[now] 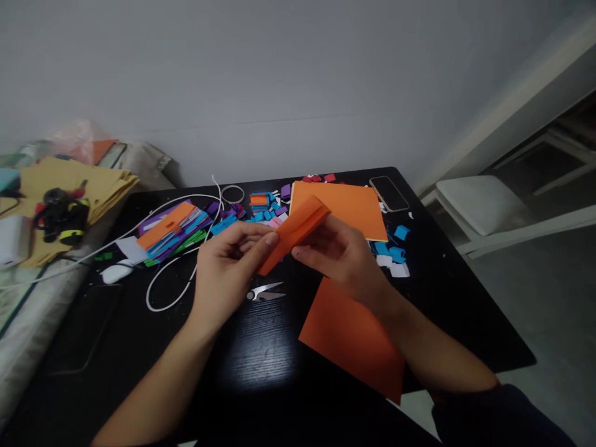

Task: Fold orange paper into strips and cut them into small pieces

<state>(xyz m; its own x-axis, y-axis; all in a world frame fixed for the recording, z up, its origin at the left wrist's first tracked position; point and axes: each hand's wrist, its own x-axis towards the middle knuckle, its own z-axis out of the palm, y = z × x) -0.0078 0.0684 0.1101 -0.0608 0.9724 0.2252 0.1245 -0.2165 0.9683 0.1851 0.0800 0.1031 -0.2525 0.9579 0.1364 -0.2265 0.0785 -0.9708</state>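
A folded strip of orange paper (294,234) is held slanting above the black table (265,366). My left hand (230,267) pinches its lower left end between thumb and fingers. At its right end, my right hand (347,254) grips it from behind, the thumb near its lower edge. Small scissors (267,292) lie on the table just below the strip, blades apart. Under my right forearm rests an orange sheet (351,344), reaching over the front edge. Behind my right hand is a stack of orange sheets (356,208) with a yellow edge.
Bundled coloured strips (174,230) lie at the left, near a looped white cable (148,292). Small blue and white paper pieces (397,254) are at the right, a phone (390,194) at the back right. Yellow envelopes (35,180) are far left; a white stool (470,195) stands right.
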